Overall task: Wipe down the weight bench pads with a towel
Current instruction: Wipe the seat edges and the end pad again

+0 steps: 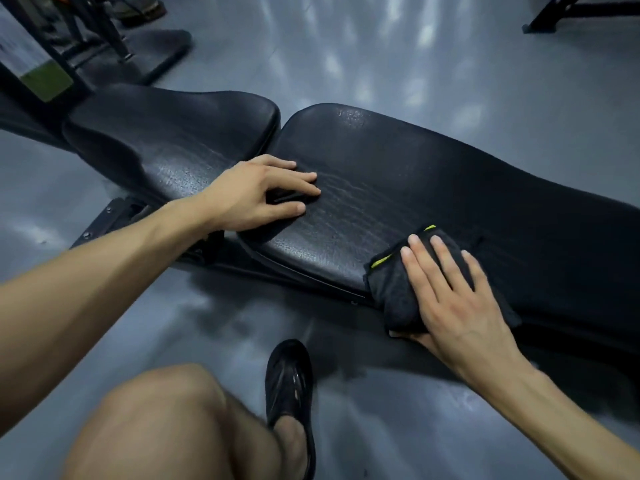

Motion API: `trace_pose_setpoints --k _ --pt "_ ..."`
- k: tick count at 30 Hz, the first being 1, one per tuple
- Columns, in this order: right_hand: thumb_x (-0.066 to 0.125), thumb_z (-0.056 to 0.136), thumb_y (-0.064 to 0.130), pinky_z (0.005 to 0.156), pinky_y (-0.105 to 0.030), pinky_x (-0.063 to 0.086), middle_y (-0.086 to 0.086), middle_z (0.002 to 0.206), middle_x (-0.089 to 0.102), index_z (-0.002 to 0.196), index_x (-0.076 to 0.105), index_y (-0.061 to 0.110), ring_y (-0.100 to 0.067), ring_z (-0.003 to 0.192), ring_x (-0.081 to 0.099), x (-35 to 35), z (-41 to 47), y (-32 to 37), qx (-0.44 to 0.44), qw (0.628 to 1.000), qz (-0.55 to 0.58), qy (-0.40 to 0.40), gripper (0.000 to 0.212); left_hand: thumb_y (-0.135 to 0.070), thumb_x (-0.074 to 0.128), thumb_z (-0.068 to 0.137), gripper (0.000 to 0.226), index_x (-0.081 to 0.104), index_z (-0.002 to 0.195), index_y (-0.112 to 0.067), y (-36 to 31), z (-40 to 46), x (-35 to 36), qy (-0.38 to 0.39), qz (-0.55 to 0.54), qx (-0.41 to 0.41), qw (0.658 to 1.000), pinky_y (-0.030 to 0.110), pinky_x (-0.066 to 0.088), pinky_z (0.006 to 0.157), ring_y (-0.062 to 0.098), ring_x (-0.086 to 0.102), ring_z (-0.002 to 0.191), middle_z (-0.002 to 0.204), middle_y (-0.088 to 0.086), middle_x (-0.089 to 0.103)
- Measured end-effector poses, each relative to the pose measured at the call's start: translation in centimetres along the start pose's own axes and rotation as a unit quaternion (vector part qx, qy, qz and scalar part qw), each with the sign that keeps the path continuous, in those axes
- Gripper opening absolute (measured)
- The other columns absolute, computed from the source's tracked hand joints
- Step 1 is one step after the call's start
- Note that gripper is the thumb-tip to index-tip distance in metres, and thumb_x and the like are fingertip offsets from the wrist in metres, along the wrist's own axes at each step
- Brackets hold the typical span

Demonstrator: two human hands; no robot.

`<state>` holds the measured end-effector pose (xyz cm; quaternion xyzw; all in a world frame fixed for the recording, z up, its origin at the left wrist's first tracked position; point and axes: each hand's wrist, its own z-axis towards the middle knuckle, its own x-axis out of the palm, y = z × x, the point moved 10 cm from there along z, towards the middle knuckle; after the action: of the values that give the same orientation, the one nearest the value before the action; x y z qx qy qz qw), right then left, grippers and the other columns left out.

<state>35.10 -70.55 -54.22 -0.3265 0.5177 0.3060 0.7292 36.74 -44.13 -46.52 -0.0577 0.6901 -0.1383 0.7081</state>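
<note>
Towel on back pad [415, 174].
Your right hand [453, 299] pressed the dark towel [398, 289] flat, thumb hooked under it; your left hand [256, 195] rested, fingers straight, across the gap by the seat pad [166, 140].

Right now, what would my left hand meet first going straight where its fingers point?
The left hand would likely meet only the long black leather bench pad; the dark grey folded towel lies aside.

Person is showing bare forearms [104, 271], veins standing out; left hand [258, 195] and right hand [446, 296] bare, nails short. Near knee [166, 427] bare. Is wearing a black perforated clog [289, 386].
</note>
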Motion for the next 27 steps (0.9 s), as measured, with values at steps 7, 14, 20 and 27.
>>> trace_pose_setpoints --k 7,14,20,27 --pt "0.074 0.068 0.069 0.112 -0.066 0.029 -0.019 0.163 0.028 0.157 0.024 0.003 -0.043 0.148 0.029 -2.7 10.9 11.6 0.014 0.997 0.08 0.0 0.12 -0.031 0.059 0.103 0.028 0.07 0.128 -0.033 1.3 -0.5 -0.7 0.012 -0.145 -0.037 0.989 0.015 0.038 0.109 -0.008 0.055 0.126 0.127 -0.021 0.068" --pt "0.068 0.075 0.07 0.119 -0.056 0.026 -0.012 0.167 0.022 0.16 0.021 0.011 -0.029 0.154 0.021 -3.2 7.4 9.8 0.064 0.995 0.08 -0.02 0.113 -0.021 0.05 0.105 0.03 0.071 0.122 -0.034 3.4 -2.6 -3.0 0.027 -0.111 -0.082 0.99 0.035 0.049 0.107 0.002 0.064 0.116 0.12 -0.018 0.072" --pt "0.078 0.069 0.063 0.115 -0.061 0.03 -0.018 0.161 0.035 0.155 0.033 0.004 -0.036 0.148 0.034 -2.9 6.1 9.8 0.114 0.993 0.031 -0.019 0.113 -0.053 0.039 0.097 0.041 0.068 0.117 -0.032 3.6 -4.2 -2.8 0.043 -0.232 -0.107 0.966 0.045 0.051 0.106 0.002 0.064 0.119 0.118 -0.015 0.074" --pt "0.076 0.07 0.066 0.112 -0.067 0.031 -0.025 0.156 0.039 0.151 0.038 -0.002 -0.046 0.143 0.038 -3.4 10.8 13.3 0.116 0.992 0.056 -0.005 0.112 -0.054 0.031 0.104 0.048 0.067 0.119 -0.026 5.6 -10.2 -7.9 -0.089 -0.237 -0.109 0.961 0.041 0.049 0.106 0.002 0.067 0.112 0.113 -0.011 0.075"
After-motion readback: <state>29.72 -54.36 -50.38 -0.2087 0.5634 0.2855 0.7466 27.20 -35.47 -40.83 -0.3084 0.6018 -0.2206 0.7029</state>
